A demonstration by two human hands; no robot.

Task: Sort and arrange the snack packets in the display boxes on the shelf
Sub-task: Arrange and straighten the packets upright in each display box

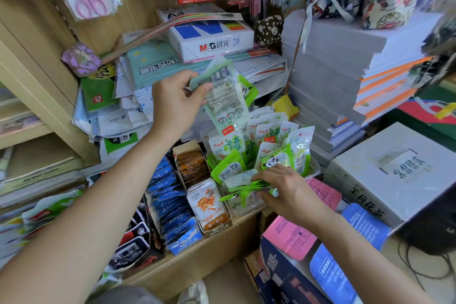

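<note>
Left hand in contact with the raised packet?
Touching. Head view: left hand pinches the raised packet at its upper edge, thumb pressed across its printed face.

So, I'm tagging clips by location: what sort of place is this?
Probably a small stationery shop that also sells snacks: a ream of A4 paper, packaged scissors hanging on the wall, and snack packets lined up in boxes.

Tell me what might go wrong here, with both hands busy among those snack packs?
1. The left hand pinches the raised packet only near one end; it might slip onto the standing green packets and topple them.
2. The right hand grips loose green packets beside tightly packed ones; tugging could drag some out.
</note>
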